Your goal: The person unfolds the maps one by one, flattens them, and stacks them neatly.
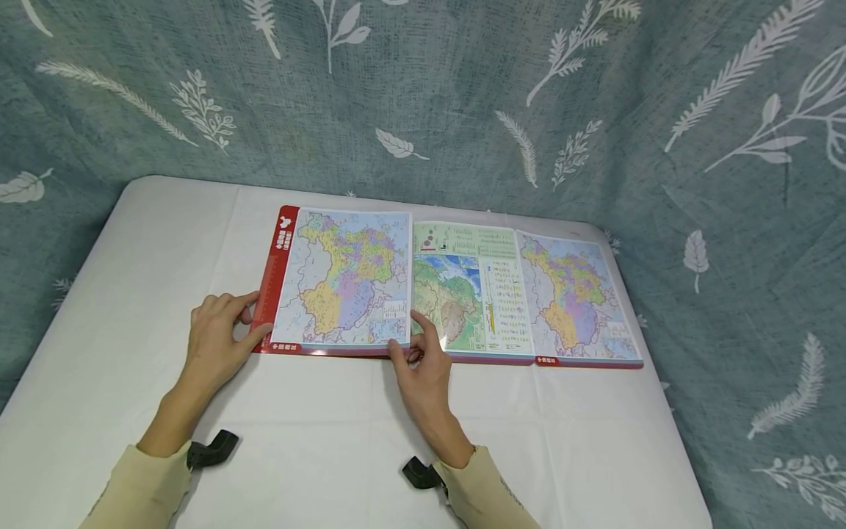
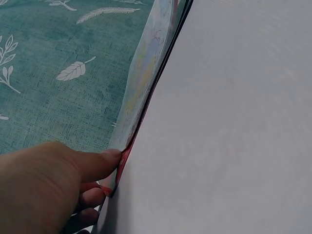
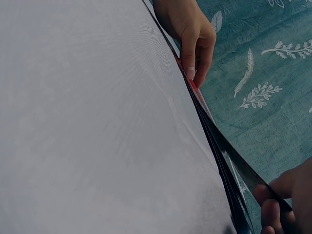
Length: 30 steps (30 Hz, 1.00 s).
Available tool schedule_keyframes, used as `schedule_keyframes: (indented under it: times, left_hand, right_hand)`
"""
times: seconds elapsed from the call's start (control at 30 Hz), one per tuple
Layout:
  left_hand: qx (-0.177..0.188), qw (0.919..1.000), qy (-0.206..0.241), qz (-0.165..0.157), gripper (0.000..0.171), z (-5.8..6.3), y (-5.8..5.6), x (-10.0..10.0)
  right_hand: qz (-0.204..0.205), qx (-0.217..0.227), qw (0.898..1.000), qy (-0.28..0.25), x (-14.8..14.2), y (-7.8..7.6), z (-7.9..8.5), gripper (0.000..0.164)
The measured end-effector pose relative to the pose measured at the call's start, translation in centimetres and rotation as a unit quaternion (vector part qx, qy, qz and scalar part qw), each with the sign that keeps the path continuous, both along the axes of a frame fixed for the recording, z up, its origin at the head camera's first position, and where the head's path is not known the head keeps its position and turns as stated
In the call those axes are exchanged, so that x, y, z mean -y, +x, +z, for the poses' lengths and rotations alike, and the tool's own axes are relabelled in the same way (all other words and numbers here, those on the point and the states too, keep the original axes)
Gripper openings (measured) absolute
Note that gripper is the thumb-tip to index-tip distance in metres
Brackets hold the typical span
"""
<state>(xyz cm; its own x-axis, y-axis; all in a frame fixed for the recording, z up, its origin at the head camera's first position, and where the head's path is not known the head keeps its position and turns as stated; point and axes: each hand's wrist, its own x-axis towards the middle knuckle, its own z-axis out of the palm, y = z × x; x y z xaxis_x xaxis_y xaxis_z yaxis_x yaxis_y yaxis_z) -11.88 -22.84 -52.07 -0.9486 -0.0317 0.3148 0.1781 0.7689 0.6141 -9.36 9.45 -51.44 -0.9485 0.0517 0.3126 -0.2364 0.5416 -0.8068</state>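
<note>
A map sheet [image 1: 346,279] with a red strip down its left side lies near the middle of the white table. My left hand [image 1: 214,334] holds its left edge, thumb on the red strip; in the left wrist view the thumb and curled fingers of the left hand [image 2: 48,187] meet at the red edge. With thumb and fingers, my right hand [image 1: 426,375] pinches the sheet's lower right corner. The right wrist view shows the right hand [image 3: 287,200] gripping a dark edge lifted from several layers below. The undersides of the fingers are partly hidden.
Right of the held sheet lie a green-topped map page [image 1: 463,294] and another coloured map page [image 1: 575,301], side by side. A white cloth covers the table [image 1: 317,455]. A teal leaf-patterned curtain [image 1: 449,103] hangs behind and beside it.
</note>
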Motion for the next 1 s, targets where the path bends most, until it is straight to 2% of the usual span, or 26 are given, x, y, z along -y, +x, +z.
schedule_keyframes:
  times: [0.2,0.37,0.53,0.8,0.9,1.0]
  left_hand:
    - [0.02,0.9996,0.016,0.01,0.058,0.3,0.0,-0.1]
    - [0.02,0.9995,0.021,0.008,0.056,0.3,-0.1,-0.1]
    - [0.021,0.9996,0.02,0.005,0.055,0.3,-0.1,0.0]
    - [0.019,0.9995,0.024,0.001,0.054,0.5,-0.2,0.0]
    - [0.02,0.9995,0.023,0.0,0.055,0.5,-0.2,0.1]
    - [0.019,0.9995,0.024,-0.001,0.056,0.5,-0.2,0.1]
  right_hand:
    - [0.008,-0.005,0.999,-0.032,0.0,0.0,0.1,0.053]
    - [0.005,-0.006,0.999,-0.045,0.0,-0.1,0.3,0.052]
    - [-0.003,0.014,0.999,-0.05,-0.3,-0.1,0.3,0.05]
    - [-0.019,0.049,0.996,-0.072,-1.0,-0.3,0.4,0.036]
    - [-0.027,0.045,0.995,-0.083,-1.4,-0.4,0.4,0.032]
    - [-0.035,0.039,0.995,-0.087,-1.3,-0.2,1.7,0.029]
